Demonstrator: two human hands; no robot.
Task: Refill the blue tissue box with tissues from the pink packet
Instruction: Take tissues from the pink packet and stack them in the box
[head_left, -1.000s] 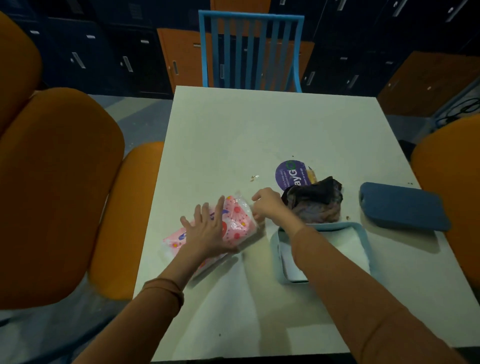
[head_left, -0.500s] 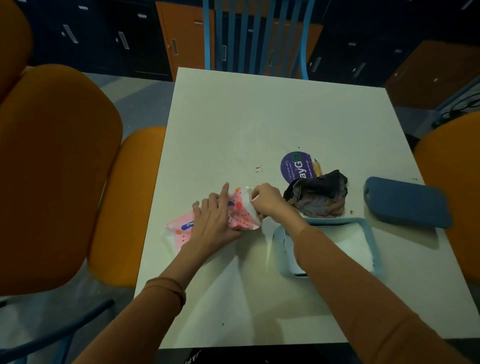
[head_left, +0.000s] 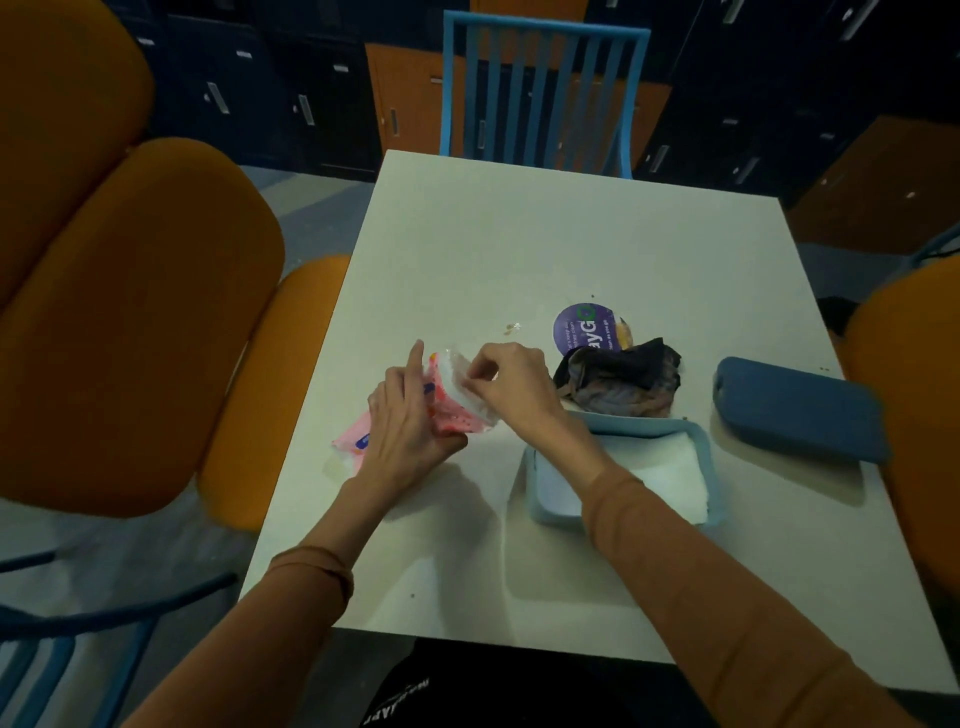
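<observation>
Head view: a pink packet (head_left: 447, 410) lies on the white table (head_left: 545, 249), left of the open blue tissue box (head_left: 712, 470). The left hand (head_left: 405, 421) grips the packet's middle; the right hand (head_left: 511, 387) pinches white tissue (head_left: 462, 387) at its raised end.

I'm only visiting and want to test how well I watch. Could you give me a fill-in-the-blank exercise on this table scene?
1. The left hand holds the ___ packet while the right hand pinches its end.
2. The tissue box stands open; its lid lies on the table to its ___.
3. Beyond the dark cloth lies a round ___ sticker.
Missing words: pink; right; purple.
</observation>
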